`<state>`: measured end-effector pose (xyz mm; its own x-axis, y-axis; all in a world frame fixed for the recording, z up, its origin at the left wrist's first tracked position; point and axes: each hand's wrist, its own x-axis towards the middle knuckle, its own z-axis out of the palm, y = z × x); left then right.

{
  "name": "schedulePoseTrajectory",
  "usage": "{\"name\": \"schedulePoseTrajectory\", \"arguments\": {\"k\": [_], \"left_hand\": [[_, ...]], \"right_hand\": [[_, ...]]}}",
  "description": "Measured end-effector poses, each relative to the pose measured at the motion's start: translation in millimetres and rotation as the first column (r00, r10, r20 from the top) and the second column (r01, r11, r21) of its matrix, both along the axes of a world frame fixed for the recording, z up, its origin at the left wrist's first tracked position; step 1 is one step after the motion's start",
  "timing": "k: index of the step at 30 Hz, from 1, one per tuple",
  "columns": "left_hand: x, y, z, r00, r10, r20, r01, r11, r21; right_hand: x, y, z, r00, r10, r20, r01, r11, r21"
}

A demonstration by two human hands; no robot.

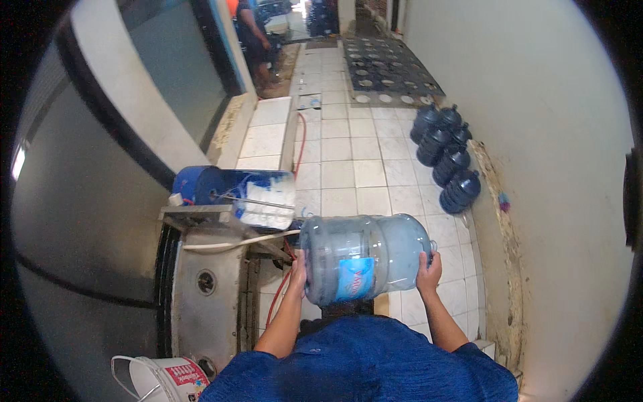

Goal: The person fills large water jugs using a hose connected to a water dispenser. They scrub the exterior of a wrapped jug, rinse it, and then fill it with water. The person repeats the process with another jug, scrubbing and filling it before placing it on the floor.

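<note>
A large clear plastic water-cooler bottle [399,254] lies on its side in the air before my body, its neck towards the right. It bears a blue label [355,279] with writing. My left hand [298,274] presses against the bottle's base at the left end. At the other end, my right hand [428,271] grips the shoulder near the neck. The bottle hides part of the floor below it. Just left of the bottle's base is a pale hose [241,242], beside a stainless steel counter [208,321] with round drain holes.
A blue motor-like machine [198,186] rests on a metal stand to the left. Several dark blue bottles [442,143] stand by the right wall. A black rack with holes [387,65] lies farther back. A white bucket [161,377] is at lower left. Another person [256,45] stands far back left.
</note>
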<state>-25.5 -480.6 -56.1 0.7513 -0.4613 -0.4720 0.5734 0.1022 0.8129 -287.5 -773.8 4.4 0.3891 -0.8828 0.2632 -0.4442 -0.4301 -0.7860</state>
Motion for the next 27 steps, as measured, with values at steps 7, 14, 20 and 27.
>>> {"name": "schedulePoseTrajectory", "arguments": {"k": [7,14,20,27], "left_hand": [[7.5,-132.3,34.8,0.917,-0.155,0.368,-0.055,0.865,0.499],[73.9,-204.4,91.2,0.958,-0.178,-0.224,0.051,0.876,-0.480],[184.3,-278.0,68.4,0.975,-0.214,-0.065,0.153,0.853,-0.499],[310.7,-410.5,67.2,0.975,-0.167,-0.147,0.045,0.796,-0.604]], "right_hand": [[-67.0,-103.3,-81.0,0.967,-0.195,0.166,0.157,0.963,0.217],[55.4,-182.0,-86.4,0.899,-0.252,0.359,-0.021,0.792,0.610],[190.5,-297.2,-67.0,0.926,-0.187,0.329,-0.026,0.837,0.547],[324.1,-415.3,82.0,0.979,0.151,0.138,-0.158,0.987,0.043]]}}
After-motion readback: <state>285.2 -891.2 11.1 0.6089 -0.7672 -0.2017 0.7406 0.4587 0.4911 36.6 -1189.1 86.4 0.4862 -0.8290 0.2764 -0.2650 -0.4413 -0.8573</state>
